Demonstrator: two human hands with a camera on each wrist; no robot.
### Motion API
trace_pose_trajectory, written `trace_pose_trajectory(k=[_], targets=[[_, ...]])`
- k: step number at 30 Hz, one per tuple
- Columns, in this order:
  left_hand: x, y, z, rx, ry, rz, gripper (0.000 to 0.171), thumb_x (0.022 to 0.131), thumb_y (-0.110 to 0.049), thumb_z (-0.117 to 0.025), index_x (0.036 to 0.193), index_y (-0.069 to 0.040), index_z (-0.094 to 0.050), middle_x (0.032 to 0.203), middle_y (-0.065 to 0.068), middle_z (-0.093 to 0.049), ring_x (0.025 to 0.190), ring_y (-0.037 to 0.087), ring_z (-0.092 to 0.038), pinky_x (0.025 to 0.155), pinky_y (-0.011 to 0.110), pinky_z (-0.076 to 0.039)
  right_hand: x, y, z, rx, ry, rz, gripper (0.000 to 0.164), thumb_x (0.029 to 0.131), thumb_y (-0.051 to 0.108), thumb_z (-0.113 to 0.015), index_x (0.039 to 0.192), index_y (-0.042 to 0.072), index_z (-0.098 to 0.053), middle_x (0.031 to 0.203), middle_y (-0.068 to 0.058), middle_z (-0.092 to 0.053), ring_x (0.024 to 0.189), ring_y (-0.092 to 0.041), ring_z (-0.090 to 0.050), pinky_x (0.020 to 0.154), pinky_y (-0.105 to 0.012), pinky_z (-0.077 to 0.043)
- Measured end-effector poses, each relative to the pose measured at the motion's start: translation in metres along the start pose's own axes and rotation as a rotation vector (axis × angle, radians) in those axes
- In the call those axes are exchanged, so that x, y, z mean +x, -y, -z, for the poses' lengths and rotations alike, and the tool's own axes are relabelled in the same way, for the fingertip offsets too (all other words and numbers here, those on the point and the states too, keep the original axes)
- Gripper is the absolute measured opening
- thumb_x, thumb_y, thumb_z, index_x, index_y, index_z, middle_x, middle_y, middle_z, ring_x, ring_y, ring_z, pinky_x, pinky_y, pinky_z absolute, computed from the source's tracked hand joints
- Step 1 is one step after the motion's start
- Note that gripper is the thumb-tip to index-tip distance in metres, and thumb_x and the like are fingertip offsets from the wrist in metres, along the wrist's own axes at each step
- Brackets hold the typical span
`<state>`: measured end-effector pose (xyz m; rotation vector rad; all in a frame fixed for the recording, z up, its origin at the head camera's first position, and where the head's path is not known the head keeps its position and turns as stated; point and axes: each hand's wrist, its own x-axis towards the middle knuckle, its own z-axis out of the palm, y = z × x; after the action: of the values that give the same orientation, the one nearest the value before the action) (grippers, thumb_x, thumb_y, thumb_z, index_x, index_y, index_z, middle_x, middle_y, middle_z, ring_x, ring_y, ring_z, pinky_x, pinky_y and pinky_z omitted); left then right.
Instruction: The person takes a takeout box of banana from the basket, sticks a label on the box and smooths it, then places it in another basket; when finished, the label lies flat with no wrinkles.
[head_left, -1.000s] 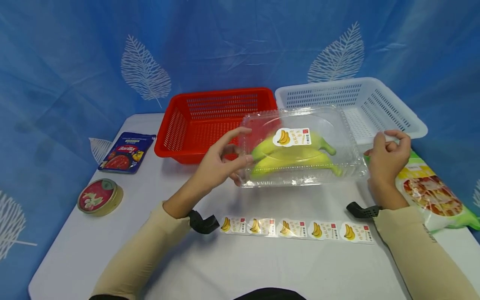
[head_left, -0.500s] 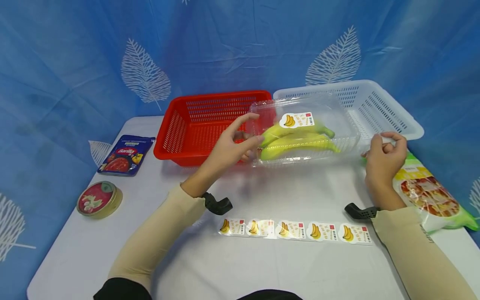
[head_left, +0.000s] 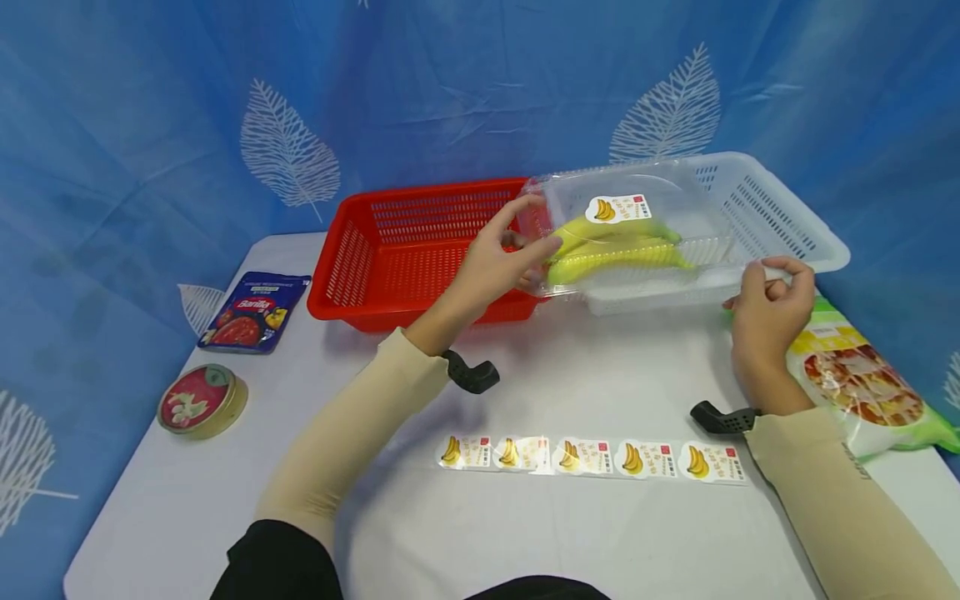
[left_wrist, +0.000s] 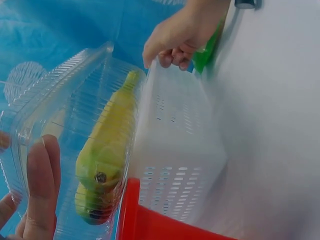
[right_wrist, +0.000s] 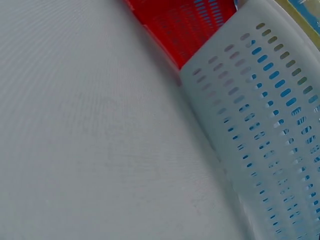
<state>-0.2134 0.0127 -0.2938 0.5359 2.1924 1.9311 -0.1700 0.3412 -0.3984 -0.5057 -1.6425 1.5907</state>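
My left hand (head_left: pixel 491 267) grips the left end of a clear plastic box (head_left: pixel 660 179) with bananas (head_left: pixel 615 260) inside and a banana label (head_left: pixel 618 208) on its lid. The box hangs over the white basket (head_left: pixel 813 246), its left end over the red basket's edge. In the left wrist view, the fingers (left_wrist: pixel 41 175) hold the box beside the white basket's wall. My right hand (head_left: pixel 772 325) pinches the white basket's front right rim with curled fingers; the right wrist view shows the perforated side of the white basket (right_wrist: pixel 260 115) but not the hand.
A red basket (head_left: pixel 352 312) stands left of the white one. A strip of banana labels (head_left: pixel 588 457) lies in front on the white table (head_left: pixel 525 533). A blue Barilla pouch (head_left: pixel 255 312) and round tin (head_left: pixel 201 400) are left; a green-white food bag (head_left: pixel 862 392) is right.
My left hand has carried the banana box rightward and away from me, from in front of the baskets to over the white one. My right hand has stayed at the rim.
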Motion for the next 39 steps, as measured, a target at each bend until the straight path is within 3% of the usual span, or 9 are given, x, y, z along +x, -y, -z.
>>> trace_pose_trajectory(k=[6, 11, 23, 31, 35, 39], targets=[[0.018, -0.002, -0.011, -0.030, -0.001, 0.010, 0.058, 0.093, -0.027, -0.077, 0.146, -0.026, -0.052, 0.090, 0.018, -0.057, 0.068, 0.027, -0.063, 0.065, 0.044, -0.062, 0.003, -0.004, 0.001, 0.032, 0.006, 0.004, 0.017, 0.100, 0.020, -0.064, 0.116, 0.016, -0.059, 0.059, -0.002, -0.043, 0.048, -0.016, -0.048, 0.048, -0.016, -0.042], [0.033, -0.002, -0.020, -0.053, -0.009, 0.052, 0.056, 0.093, -0.028, -0.077, 0.144, -0.028, -0.052, 0.083, 0.015, -0.053, 0.064, 0.028, -0.066, 0.066, 0.043, -0.062, 0.003, -0.004, 0.000, -0.018, 0.004, -0.023, 0.018, 0.100, 0.022, -0.064, 0.117, 0.018, -0.059, 0.061, 0.000, -0.047, 0.047, -0.015, -0.050, 0.047, -0.016, -0.041], [0.062, -0.004, -0.041, 0.007, 0.031, 0.112, 0.056, 0.095, -0.032, -0.075, 0.144, -0.033, -0.049, 0.091, 0.016, -0.062, 0.067, 0.029, -0.070, 0.071, 0.043, -0.062, 0.001, 0.002, 0.000, -0.074, 0.010, -0.048, 0.021, 0.102, 0.025, -0.061, 0.121, 0.018, -0.057, 0.063, 0.001, -0.049, 0.049, -0.013, -0.050, 0.049, -0.015, -0.042], [0.067, 0.014, -0.054, 0.146, 0.065, 0.150, 0.061, 0.095, -0.034, -0.073, 0.149, -0.030, -0.044, 0.092, 0.012, -0.065, 0.067, 0.024, -0.071, 0.066, 0.031, -0.060, 0.002, -0.002, 0.001, -0.049, 0.018, -0.040, 0.021, 0.102, 0.025, -0.062, 0.122, 0.019, -0.057, 0.065, 0.000, -0.050, 0.051, -0.013, -0.050, 0.051, -0.015, -0.044], [0.067, 0.018, -0.055, 0.194, 0.061, 0.147, 0.060, 0.096, -0.037, -0.072, 0.148, -0.030, -0.044, 0.090, 0.012, -0.065, 0.065, 0.026, -0.069, 0.065, 0.032, -0.060, 0.002, -0.004, 0.001, -0.038, 0.023, -0.021, 0.020, 0.102, 0.025, -0.061, 0.121, 0.020, -0.056, 0.064, 0.000, -0.049, 0.050, -0.014, -0.050, 0.051, -0.015, -0.045], [0.068, 0.018, -0.057, 0.317, 0.056, 0.154, 0.060, 0.094, -0.046, -0.071, 0.147, -0.034, -0.046, 0.111, 0.004, -0.066, 0.087, 0.018, -0.065, 0.073, 0.031, -0.058, 0.002, -0.007, 0.000, -0.031, 0.022, -0.007, 0.019, 0.102, 0.024, -0.061, 0.120, 0.020, -0.057, 0.063, 0.000, -0.049, 0.049, -0.014, -0.049, 0.050, -0.016, -0.044]])
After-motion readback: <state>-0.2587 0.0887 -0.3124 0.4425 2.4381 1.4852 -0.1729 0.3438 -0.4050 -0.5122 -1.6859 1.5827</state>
